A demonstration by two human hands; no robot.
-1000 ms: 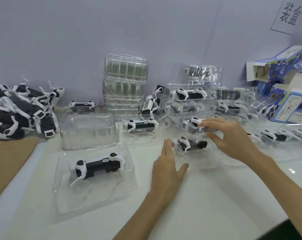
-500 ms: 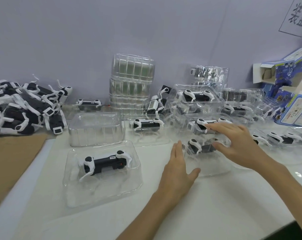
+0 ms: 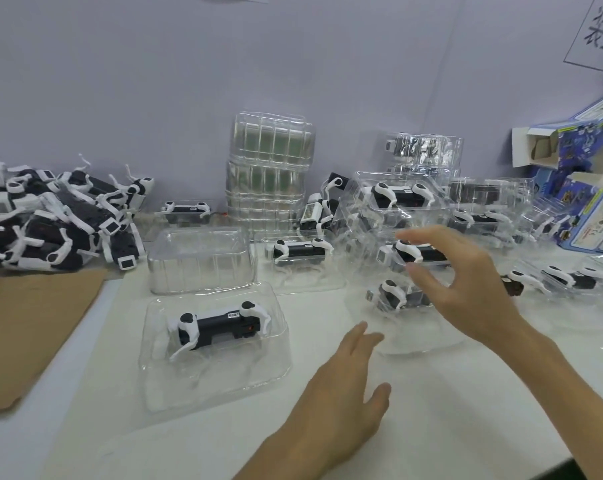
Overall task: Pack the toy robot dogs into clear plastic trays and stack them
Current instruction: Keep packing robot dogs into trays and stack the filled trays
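- My right hand [image 3: 466, 292] hangs over the clear plastic tray [image 3: 414, 344] in the middle of the table. Its fingers are spread and loosely arched and pinch nothing. Blur hides whether my fingertips touch the plastic.
- The black-and-white toy robot dog [image 3: 392, 294] in that tray lies just below and left of my thumb, partly covered by the hand.
- My left hand [image 3: 341, 403] is flat, with straight fingers and the thumb splayed, and holds nothing. It sits low over the table just in front of the same tray's near rim.
- Front-left, well apart from both hands, a second clear tray [image 3: 154, 375] holds one packed dog [image 3: 220, 327] lying lengthwise.
- Behind that stands an empty clear tray [image 3: 199, 261]. Just to its right is another tray with a dog inside [image 3: 298, 251].
- Behind my right hand, filled trays sit stacked on one another, and the top dog [image 3: 400, 195] shows through the plastic.
- A tall stack of empty clear trays [image 3: 269, 174] stands against the wall.
- At the far left lies a heap of loose black-and-white dogs [image 3: 51, 230], with a brown cardboard sheet [image 3: 26, 327] in front of it.
- All of this rests on a white table [image 3: 466, 427] set against a pale lilac wall [image 3: 154, 81].
- Blue printed cartons [image 3: 587, 188] are piled at the right, and a paper sign with black characters [image 3: 601, 29] hangs above them.
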